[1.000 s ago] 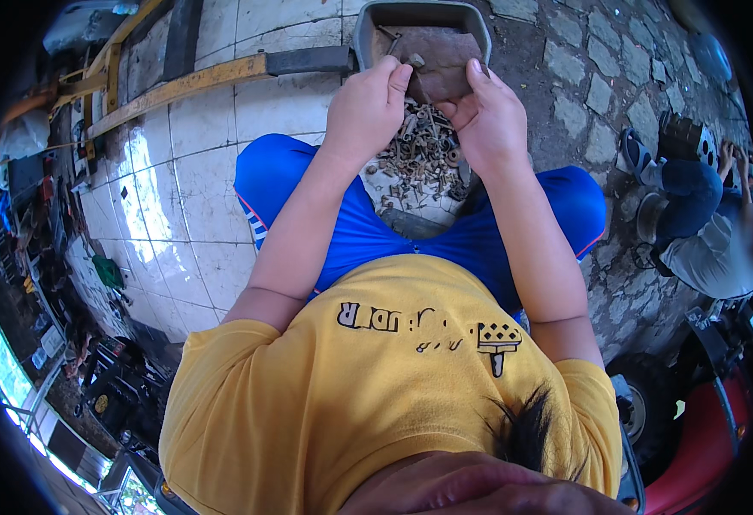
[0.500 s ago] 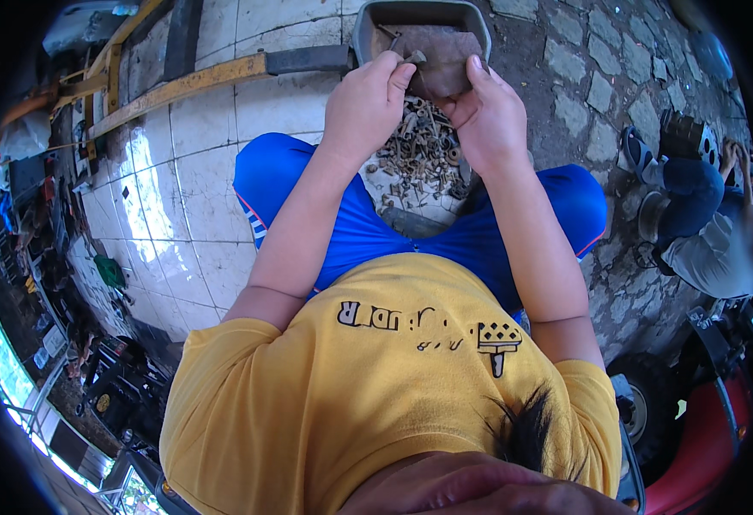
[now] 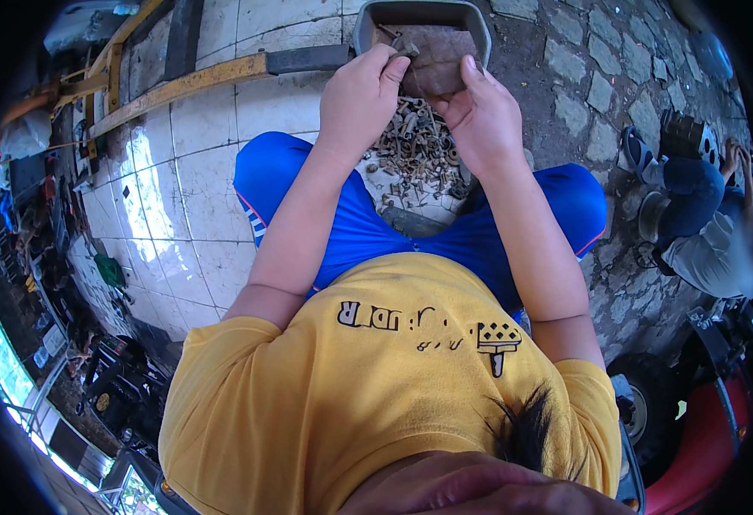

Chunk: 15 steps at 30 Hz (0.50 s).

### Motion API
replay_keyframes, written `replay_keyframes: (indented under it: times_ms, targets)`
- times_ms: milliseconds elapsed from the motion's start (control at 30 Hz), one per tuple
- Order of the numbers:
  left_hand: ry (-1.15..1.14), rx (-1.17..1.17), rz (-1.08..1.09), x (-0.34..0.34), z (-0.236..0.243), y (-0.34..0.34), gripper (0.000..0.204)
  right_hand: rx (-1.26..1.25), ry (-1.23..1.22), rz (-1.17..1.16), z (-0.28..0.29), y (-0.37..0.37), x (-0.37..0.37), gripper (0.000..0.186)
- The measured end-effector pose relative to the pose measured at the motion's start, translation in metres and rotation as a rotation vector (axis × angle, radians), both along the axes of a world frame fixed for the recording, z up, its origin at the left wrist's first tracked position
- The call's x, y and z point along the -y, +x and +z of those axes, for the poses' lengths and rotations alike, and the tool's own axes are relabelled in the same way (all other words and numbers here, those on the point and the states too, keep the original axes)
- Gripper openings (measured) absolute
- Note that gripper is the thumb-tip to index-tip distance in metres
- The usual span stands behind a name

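Observation:
My left hand point(image 3: 361, 90) is closed, with a small grey bolt point(image 3: 408, 52) pinched between thumb and fingers. The bolt sits over the upper left part of a brown, creased sheet of sandpaper point(image 3: 436, 64). My right hand point(image 3: 484, 120) grips the sheet at its right and lower edge, the thumb on top and the other fingers partly hidden beneath. Both hands are at the near side of a grey plastic basin point(image 3: 482, 30). Below them, between my knees, lies a pile of rusty bolts and nuts point(image 3: 419, 159).
A yellow and black metal bar point(image 3: 183, 86) runs across the white tiled floor point(image 3: 209, 172) to the basin. Stone paving point(image 3: 565, 64) lies to the right. Farther right another person point(image 3: 707, 232) sits by a dark engine part point(image 3: 689, 137). A red vehicle point(image 3: 719, 438) stands at lower right.
My left hand has shifted slightly left and up with the bolt. My right hand and the sandpaper have moved a little left.

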<state>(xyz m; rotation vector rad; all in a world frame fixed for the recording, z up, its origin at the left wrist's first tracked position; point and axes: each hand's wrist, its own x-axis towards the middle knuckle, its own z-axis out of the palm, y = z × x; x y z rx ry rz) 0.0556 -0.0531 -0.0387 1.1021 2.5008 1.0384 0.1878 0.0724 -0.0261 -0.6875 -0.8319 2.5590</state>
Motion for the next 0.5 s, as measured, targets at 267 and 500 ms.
replay_keyframes:
  times_ms: [267, 500]
  targets:
    - [-0.005, 0.034, -0.007, 0.001, 0.001, 0.004, 0.032, 0.002, -0.008, -0.027, 0.001, 0.0, -0.001, 0.041]
    - [-0.001, 0.032, -0.051, 0.001, 0.004, 0.006, 0.032, 0.0, -0.022, -0.042, -0.003, 0.001, -0.004, 0.04]
